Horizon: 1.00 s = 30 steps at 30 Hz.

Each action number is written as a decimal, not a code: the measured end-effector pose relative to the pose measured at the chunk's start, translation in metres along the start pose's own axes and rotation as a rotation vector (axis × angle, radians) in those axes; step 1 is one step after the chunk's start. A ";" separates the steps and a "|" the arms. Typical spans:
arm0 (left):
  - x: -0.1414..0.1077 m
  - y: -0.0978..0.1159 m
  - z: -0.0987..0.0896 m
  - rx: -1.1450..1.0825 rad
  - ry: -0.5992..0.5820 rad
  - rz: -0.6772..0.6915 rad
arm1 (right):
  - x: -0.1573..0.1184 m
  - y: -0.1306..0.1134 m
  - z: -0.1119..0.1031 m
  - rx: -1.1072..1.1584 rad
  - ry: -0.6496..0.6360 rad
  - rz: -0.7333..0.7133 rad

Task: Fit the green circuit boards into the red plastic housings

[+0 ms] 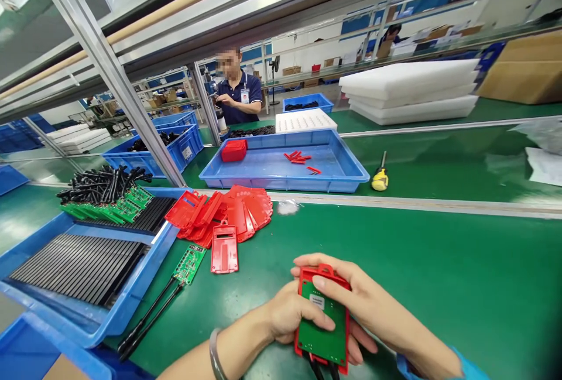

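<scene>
Both hands grip a red plastic case (pixel 325 270) with a green circuit board (pixel 322 342) lying in it. My left hand (pixel 287 312) wraps the left side, its thumb pressed on the board. On the right side, my right hand (pixel 357 295) has its thumb over the board's top edge and fingers beneath the case. Black leads come out of the lower end. Left of the hands, another circuit board (pixel 189 264) with two black leads lies on the green table, beside a single red case half (pixel 224 249) and a pile of red case parts (pixel 248 210).
At left, a blue tray (pixel 164 251) holds black strips (pixel 79 269) and a heap of boards with leads (pixel 109 192). A blue bin (pixel 281 182) with small red parts stands behind the table's ledge. A yellow-handled screwdriver (pixel 380 180) lies right of it. A co-worker (pixel 240 96) stands beyond.
</scene>
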<state>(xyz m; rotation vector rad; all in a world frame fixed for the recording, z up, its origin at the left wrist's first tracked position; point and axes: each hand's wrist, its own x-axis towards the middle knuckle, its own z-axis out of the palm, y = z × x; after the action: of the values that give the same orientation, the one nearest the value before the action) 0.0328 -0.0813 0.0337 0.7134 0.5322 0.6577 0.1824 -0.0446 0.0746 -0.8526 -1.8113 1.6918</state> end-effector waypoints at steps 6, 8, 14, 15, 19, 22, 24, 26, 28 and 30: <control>0.011 -0.016 -0.016 0.009 0.012 -0.067 | -0.001 0.006 0.004 -0.090 -0.032 -0.008; 0.011 -0.018 -0.016 0.002 0.054 -0.055 | -0.001 0.008 0.007 -0.109 0.003 0.012; 0.009 -0.015 -0.008 -0.044 0.156 -0.055 | 0.000 0.014 0.012 -0.194 0.076 0.019; 0.008 -0.013 -0.007 -0.051 0.170 -0.047 | 0.000 0.016 0.011 -0.185 0.068 0.050; 0.005 0.002 -0.005 -0.192 0.313 0.235 | -0.003 0.020 0.007 -0.369 0.330 -0.093; 0.002 0.012 -0.008 -0.337 0.428 0.529 | -0.005 0.020 0.011 -0.691 0.516 -0.462; 0.001 0.015 -0.011 -0.396 0.489 0.648 | -0.006 0.023 0.018 -0.835 0.422 -0.552; 0.001 0.017 -0.013 -0.444 0.523 0.707 | -0.004 0.029 0.027 -0.964 0.333 -0.573; 0.001 0.018 -0.014 -0.476 0.537 0.745 | -0.002 0.037 0.037 -1.081 0.334 -0.593; 0.001 0.019 -0.014 -0.491 0.554 0.770 | -0.001 0.044 0.045 -1.117 0.356 -0.602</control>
<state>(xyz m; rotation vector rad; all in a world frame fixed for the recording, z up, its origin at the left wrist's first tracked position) 0.0179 -0.0637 0.0382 0.2350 0.5608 1.6706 0.1549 -0.0745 0.0264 -0.7825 -2.3515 0.0585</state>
